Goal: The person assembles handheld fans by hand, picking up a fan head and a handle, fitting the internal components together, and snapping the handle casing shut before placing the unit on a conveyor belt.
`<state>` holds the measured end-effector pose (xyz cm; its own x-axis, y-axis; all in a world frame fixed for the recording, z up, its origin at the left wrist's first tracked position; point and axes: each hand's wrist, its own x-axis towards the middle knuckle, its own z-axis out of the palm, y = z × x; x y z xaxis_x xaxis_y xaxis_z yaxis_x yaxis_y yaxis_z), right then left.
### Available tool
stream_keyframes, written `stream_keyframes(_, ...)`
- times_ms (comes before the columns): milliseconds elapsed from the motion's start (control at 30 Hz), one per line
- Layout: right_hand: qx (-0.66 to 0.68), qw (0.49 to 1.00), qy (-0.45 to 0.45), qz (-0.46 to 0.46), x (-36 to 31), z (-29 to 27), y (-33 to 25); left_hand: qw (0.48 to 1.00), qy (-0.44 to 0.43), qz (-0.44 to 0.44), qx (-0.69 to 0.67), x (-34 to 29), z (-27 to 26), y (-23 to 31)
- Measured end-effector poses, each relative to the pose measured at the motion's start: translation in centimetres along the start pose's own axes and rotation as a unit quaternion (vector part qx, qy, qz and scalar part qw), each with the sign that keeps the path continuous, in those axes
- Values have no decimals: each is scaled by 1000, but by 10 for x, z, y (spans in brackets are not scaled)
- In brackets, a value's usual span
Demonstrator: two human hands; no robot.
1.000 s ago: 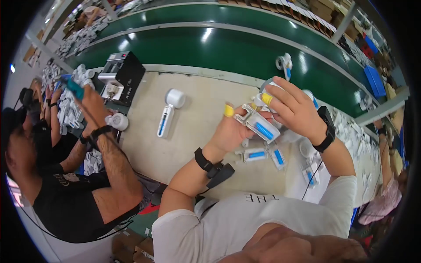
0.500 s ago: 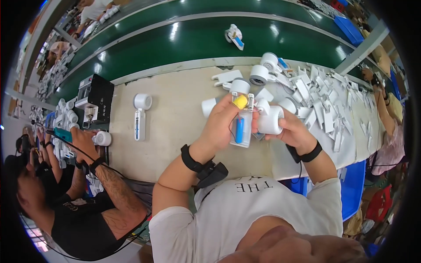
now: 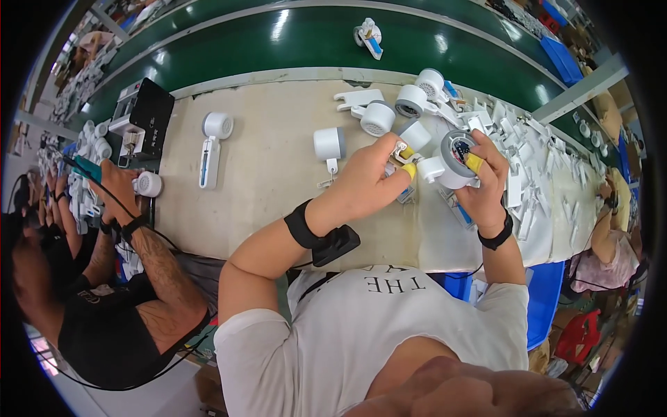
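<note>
Between my two hands is a white cylinder-headed device that looks like a small handheld fan. Its head [image 3: 454,154] has a grey rim, and a dark round inside with small parts faces up. My right hand [image 3: 488,182] is closed around that head, with a yellow-covered fingertip at the rim. My left hand [image 3: 368,181] pinches the handle end beside the head's neck [image 3: 431,169]; its thumb also wears a yellow cover. Most of the handle is hidden by my left hand. Just beyond lie a white device head [image 3: 377,118] and another grey-rimmed head [image 3: 328,144].
White plastic handle parts [image 3: 531,163] are heaped to the right. A finished-looking device [image 3: 210,156] lies at left, near a black machine [image 3: 144,121]. One device [image 3: 369,38] rests on the green conveyor [image 3: 306,52]. A co-worker's hand [image 3: 114,187] holds a teal power tool at left.
The head in my right hand has turned from its white side to its grey-rimmed face. The handle with its blue battery, in plain view before, is now mostly hidden. My view has shifted slightly.
</note>
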<state>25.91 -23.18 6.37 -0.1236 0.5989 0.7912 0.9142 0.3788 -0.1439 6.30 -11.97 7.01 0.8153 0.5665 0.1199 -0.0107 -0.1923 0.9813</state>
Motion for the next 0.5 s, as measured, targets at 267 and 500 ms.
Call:
stream_keyframes(267, 154, 976, -99, 121, 17, -21, -8, 984, 7, 49, 171, 2, -4, 0)
stream_keyframes(500, 212, 912, -329, 124, 72, -44, -1, 972, -63, -9, 227, 7, 8, -4)
